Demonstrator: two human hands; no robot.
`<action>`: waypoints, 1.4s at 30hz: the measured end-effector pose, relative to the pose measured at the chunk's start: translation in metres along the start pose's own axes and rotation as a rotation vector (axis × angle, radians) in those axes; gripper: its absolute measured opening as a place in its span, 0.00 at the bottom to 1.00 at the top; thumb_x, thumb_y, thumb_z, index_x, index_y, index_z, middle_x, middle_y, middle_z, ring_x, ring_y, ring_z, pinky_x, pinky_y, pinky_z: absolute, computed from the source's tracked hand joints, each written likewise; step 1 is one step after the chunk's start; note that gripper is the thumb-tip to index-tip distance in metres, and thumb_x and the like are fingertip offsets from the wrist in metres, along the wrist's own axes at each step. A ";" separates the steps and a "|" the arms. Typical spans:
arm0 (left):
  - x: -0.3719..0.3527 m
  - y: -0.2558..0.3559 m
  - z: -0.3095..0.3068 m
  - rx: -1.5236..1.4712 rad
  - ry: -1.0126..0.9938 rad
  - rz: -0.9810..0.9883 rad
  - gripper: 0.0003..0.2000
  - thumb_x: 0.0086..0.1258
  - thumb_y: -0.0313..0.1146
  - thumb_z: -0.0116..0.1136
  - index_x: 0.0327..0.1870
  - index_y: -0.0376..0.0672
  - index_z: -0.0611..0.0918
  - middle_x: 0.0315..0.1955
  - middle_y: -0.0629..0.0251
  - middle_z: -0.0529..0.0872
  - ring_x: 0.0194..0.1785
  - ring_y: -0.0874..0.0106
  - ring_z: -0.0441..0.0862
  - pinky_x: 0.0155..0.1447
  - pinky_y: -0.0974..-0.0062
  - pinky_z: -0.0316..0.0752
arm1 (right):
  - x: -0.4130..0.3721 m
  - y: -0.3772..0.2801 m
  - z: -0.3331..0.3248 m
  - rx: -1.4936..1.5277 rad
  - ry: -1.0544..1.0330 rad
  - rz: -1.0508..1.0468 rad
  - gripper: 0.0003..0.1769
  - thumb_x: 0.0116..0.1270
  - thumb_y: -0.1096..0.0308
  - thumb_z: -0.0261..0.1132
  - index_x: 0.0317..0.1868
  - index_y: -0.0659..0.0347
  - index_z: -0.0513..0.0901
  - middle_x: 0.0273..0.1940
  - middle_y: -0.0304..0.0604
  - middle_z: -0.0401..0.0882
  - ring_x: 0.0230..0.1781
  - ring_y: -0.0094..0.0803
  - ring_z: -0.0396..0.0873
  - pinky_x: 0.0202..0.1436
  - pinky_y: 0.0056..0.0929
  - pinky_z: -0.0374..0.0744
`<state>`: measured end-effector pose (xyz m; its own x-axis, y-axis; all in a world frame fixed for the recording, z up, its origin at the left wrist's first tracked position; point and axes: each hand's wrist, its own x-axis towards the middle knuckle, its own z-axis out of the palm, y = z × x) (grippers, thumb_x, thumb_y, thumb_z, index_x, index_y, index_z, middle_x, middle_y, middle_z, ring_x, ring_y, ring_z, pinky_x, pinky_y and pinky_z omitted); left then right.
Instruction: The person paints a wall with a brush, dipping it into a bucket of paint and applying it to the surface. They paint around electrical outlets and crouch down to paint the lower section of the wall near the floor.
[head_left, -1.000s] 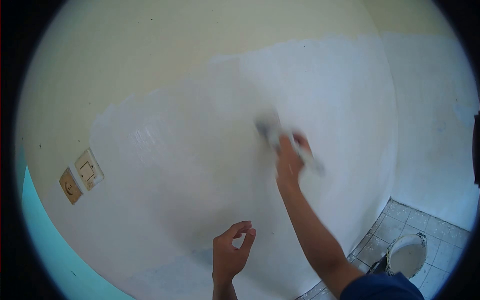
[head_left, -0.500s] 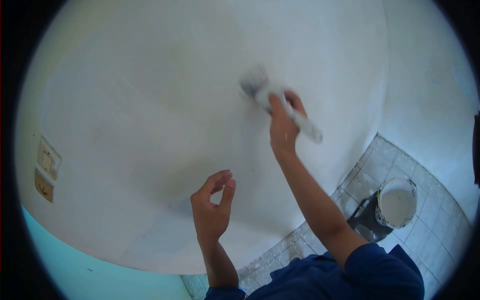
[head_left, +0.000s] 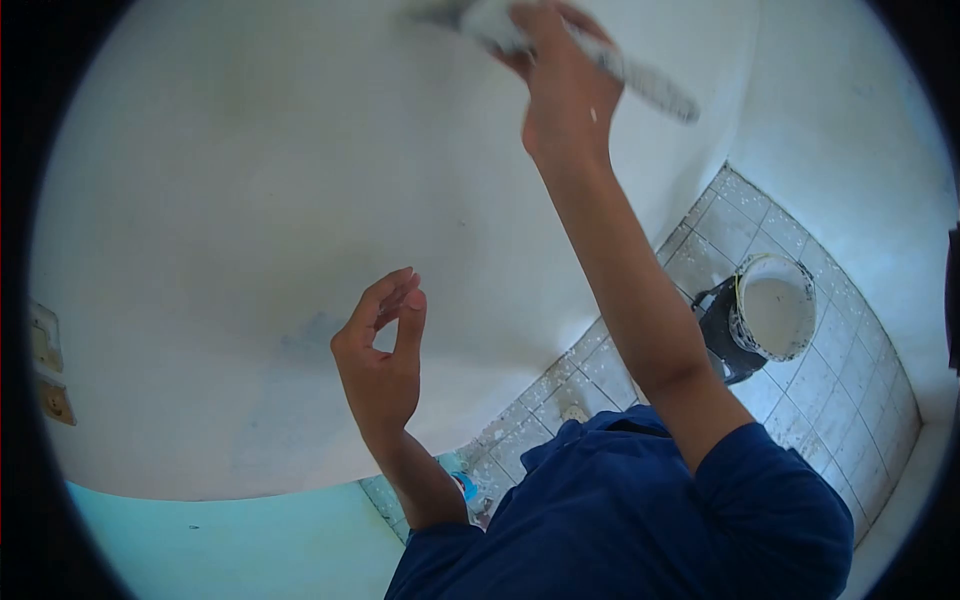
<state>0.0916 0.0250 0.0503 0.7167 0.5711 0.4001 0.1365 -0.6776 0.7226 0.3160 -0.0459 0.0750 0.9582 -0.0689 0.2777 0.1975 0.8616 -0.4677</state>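
Observation:
Up at the top edge of the head view, my right hand point(head_left: 568, 90) is wrapped round a paint-spattered paintbrush point(head_left: 655, 90). Its handle points down to the right, while the blurred bristles lie toward the upper left, at the pale wall point(head_left: 250, 190). Whether the bristles press on the wall is hard to make out. My left hand point(head_left: 380, 360) is raised in front of the wall, lower and to the left. It holds nothing; its fingers are loosely curled, with a gap to the thumb.
A paint-smeared bucket point(head_left: 739, 318) of whitish paint stands on the right, beside a dark object point(head_left: 718, 335). Paint specks cover the tiled floor point(head_left: 725, 225). A light switch point(head_left: 44, 335) and a socket point(head_left: 56, 400) sit at far left. Turquoise paint point(head_left: 250, 540) covers the lower left.
My right hand and the paintbrush have moved up to the top of the view. My left hand appears higher and further left. The bucket and wall fittings have shifted with the camera.

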 end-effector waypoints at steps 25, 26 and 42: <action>-0.118 -0.024 0.377 -0.030 -1.324 -0.015 0.28 0.67 0.48 0.55 0.60 0.33 0.73 0.53 0.43 0.78 0.57 0.56 0.77 0.58 0.66 0.71 | -0.123 -0.226 -0.594 -1.322 0.642 0.142 0.17 0.58 0.67 0.67 0.47 0.66 0.79 0.37 0.41 0.80 0.38 0.27 0.78 0.41 0.25 0.76; -0.135 -0.025 0.411 -0.041 -1.334 0.095 0.29 0.68 0.47 0.54 0.61 0.32 0.70 0.57 0.43 0.74 0.61 0.56 0.73 0.61 0.66 0.68 | -0.114 -0.236 -0.616 -1.402 0.535 0.186 0.17 0.58 0.66 0.68 0.46 0.65 0.80 0.38 0.42 0.81 0.38 0.27 0.77 0.43 0.26 0.76; -0.259 -0.022 0.602 0.188 -1.469 0.326 0.36 0.68 0.41 0.52 0.66 0.21 0.54 0.67 0.32 0.53 0.73 0.47 0.48 0.74 0.58 0.48 | -0.036 -0.170 -0.796 -1.598 -0.065 0.508 0.16 0.50 0.68 0.69 0.41 0.57 0.81 0.36 0.43 0.79 0.38 0.38 0.80 0.42 0.33 0.77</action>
<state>0.3146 -0.3863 -0.4083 0.7422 -0.4892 -0.4581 -0.1570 -0.7915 0.5907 0.4125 -0.5903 -0.5238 0.9849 0.0919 -0.1467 -0.0715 -0.5554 -0.8285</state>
